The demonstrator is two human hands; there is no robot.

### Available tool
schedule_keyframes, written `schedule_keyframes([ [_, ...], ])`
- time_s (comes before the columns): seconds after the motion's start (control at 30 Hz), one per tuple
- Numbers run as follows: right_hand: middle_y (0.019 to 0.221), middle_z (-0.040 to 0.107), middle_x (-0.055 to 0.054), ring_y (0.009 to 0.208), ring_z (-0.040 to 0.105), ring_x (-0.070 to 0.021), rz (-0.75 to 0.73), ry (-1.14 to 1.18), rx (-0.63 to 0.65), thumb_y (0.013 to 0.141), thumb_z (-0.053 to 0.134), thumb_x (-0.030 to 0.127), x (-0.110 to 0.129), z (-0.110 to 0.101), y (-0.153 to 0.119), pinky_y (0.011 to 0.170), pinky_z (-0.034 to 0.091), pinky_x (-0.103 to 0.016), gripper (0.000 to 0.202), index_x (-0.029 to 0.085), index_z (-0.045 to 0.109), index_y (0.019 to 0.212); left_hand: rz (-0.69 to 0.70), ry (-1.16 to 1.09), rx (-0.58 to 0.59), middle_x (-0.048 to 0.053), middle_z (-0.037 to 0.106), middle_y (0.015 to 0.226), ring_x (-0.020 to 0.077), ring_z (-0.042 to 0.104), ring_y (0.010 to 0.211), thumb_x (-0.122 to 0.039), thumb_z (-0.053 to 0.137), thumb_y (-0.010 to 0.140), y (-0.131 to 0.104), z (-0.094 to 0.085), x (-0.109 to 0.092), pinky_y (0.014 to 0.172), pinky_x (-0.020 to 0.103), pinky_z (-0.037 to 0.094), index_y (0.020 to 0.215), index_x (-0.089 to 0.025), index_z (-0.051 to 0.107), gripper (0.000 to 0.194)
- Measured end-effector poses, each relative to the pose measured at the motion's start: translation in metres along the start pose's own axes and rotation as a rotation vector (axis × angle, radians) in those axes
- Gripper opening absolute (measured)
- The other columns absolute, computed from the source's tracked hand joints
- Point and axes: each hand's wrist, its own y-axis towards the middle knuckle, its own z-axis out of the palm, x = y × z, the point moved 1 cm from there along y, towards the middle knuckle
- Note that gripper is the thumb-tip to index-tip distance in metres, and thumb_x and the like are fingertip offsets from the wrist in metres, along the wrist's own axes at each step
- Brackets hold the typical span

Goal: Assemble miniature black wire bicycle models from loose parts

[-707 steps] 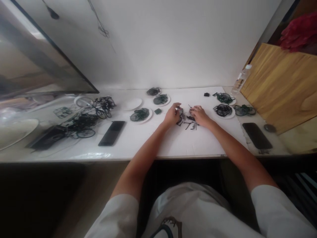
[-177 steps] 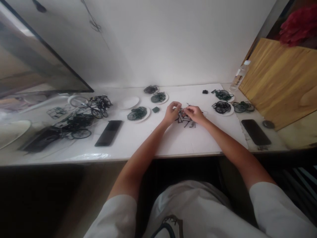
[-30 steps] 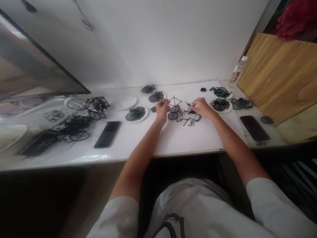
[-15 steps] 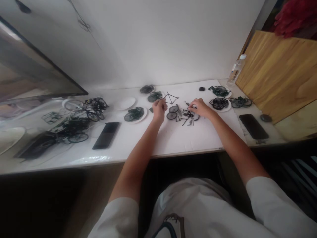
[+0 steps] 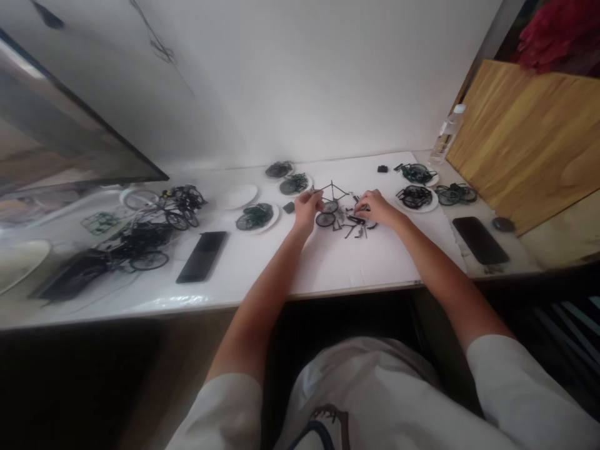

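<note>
My left hand pinches a small dark bicycle frame, which is held up above the white board. Just below it lie two small spoked wheels. My right hand is over the loose dark parts, its fingertips pressed together at their upper edge; anything between them is too small to make out. More thin black pieces lie in front of that hand. A small dark green block rests left of my left hand.
Plates with dark parts stand left and right. Assembled miniature bicycles crowd the left side. One phone lies left, another right. A bottle stands by a wooden panel.
My left hand has moved slightly right and down, and the frame in it has shifted right and turned. My right hand has barely moved, lowering a little over the parts.
</note>
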Motion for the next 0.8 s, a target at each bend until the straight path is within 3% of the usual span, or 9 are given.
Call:
schedule_keyframes([
  [0.37, 0.114, 0.071, -0.015, 0.126, 0.056, -0.037, -0.026, -0.041, -0.041, 0.102, 0.075, 0.037, 0.003, 0.004, 0.003, 0.115, 0.049, -0.054, 0.018, 0.023, 0.087, 0.099, -0.005, 0.042, 0.026, -0.003, 0.052, 0.059, 0.0086, 0.049, 0.051, -0.027, 0.081, 0.08, 0.006, -0.005, 0.01, 0.052, 0.023, 0.036, 0.074, -0.019, 0.061, 0.022],
  [0.6, 0.115, 0.073, -0.015, 0.126, 0.054, -0.0375, -0.006, -0.035, -0.077, 0.103, 0.073, 0.034, 0.004, 0.003, 0.006, 0.115, 0.048, -0.056, 0.018, 0.023, 0.087, 0.1, -0.033, -0.011, 0.019, -0.004, 0.054, 0.063, 0.0075, 0.047, 0.051, -0.025, 0.082, 0.073, 0.005, -0.003, 0.007, 0.05, 0.021, 0.032, 0.081, -0.018, 0.069, 0.016],
  [0.8, 0.118, 0.07, -0.014, 0.129, 0.051, -0.0386, 0.001, -0.032, -0.049, 0.095, 0.084, 0.039, 0.001, -0.009, 0.005, 0.119, 0.045, -0.057, 0.013, 0.027, 0.089, 0.099, -0.037, 0.008, 0.007, -0.003, 0.053, 0.062, 0.0081, 0.048, 0.052, -0.023, 0.081, 0.075, 0.004, -0.002, 0.005, 0.051, 0.021, 0.032, 0.08, -0.016, 0.071, 0.014],
])
